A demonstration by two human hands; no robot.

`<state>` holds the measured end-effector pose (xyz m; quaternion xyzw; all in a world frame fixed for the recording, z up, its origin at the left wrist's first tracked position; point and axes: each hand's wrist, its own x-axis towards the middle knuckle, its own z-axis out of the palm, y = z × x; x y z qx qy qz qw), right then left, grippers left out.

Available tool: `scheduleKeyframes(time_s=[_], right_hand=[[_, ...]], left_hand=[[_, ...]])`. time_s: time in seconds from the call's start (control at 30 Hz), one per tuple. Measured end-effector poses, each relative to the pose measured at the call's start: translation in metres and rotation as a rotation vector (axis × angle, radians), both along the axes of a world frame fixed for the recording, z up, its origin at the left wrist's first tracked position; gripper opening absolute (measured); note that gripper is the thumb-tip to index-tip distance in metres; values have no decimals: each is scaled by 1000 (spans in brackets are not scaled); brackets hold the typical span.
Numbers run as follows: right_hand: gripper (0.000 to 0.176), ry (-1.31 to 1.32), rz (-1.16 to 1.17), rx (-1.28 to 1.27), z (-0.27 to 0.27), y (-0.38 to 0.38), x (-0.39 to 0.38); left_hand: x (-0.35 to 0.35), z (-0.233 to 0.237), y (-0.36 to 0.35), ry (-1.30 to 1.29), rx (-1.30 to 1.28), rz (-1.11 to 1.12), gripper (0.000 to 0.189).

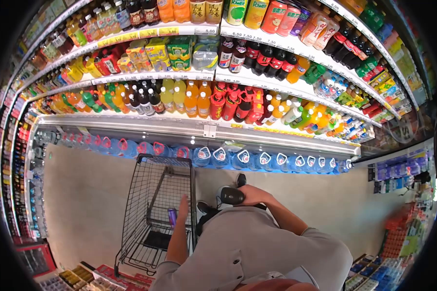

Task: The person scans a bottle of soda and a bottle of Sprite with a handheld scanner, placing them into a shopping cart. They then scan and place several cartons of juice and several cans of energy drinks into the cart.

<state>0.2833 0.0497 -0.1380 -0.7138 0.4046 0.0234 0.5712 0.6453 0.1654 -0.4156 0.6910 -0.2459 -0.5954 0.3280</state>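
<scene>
Gripping a dark device [233,195] with a rounded end, our right hand [255,195] sits before our grey shirt [262,237], its fingers bent round the near part; any writing on the device is too small to read. Our left hand [183,206] shows edge-on over the side of a black wire cart [153,196], its fingers seemingly straight, and we cannot tell whether they hold anything. A purple can [173,217] stands out within the cart's outline, just beside our left wrist; we cannot tell whether it touches the hand, and its label is unreadable to us. A black panel [158,239] lies at the cart's near end. Before us run long shelves [291,87] of drinks. On the upper row we read "POWER" on a yellow can [256,13], next to a green can [236,12]. Price tags [247,36] below them give 6.50 and 7.50, and another tag [210,31] gives 5.00. A grey pack [205,54] seems to read "Watsons". Large blue water jugs [243,160] line the floor [335,203] beneath the shelves.
</scene>
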Motion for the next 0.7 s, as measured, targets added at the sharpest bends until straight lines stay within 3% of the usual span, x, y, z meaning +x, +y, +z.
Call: scheduleKeyframes(time_s=[0.03,0.1,0.23,0.3,0.37,0.47,0.6,0.7], right_hand=[[40,-19,13,-50,-6,-9,-7],[38,-76,13,-111,-14,-27,-18],[41,-263,-92,-165,-25,-57,-42],[46,-100,-57,-188,-37,-72,-56],[50,-165,-57,-231,-42,-90,-67],[48,-149,-140,-328,-44,-109,-90],[46,-220,-176,-233,-29,-137,-130],[45,-210,-179,-271,-28,-152,-156]], left_hand=[[-10,7,-9,-144,-203,-142,68],[-57,81,-30,-378,16,-137,84],[-51,70,-41,-567,34,-294,88],[-61,86,-67,-701,92,-361,88],[-84,130,-122,-1030,-338,-350,86],[-126,194,-241,-1001,-720,-343,80],[-229,327,-396,-1005,-1138,-352,72],[-310,427,-474,-1120,-1458,-361,74]])
